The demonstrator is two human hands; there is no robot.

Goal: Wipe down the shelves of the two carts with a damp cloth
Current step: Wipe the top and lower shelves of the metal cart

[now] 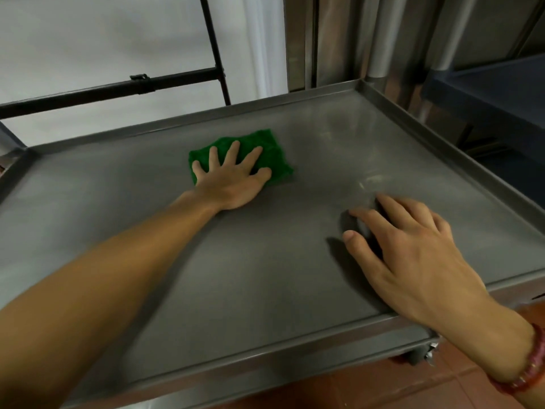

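Observation:
A green cloth [272, 156] lies flat on the steel cart shelf [236, 261], towards the far middle. My left hand [233, 178] presses down on it with fingers spread and straight, covering the cloth's near left part. My right hand [413, 252] rests on the shelf near the right front corner, fingers relaxed and slightly bent, holding nothing. The shelf has a low raised rim all round.
A black metal frame [141, 85] stands behind the cart on the left against a white wall. Steel posts [380, 39] and a dark blue bin or shelf [495, 81] sit at the back right. A caster [418, 355] and red floor tiles [413, 388] show below the front edge.

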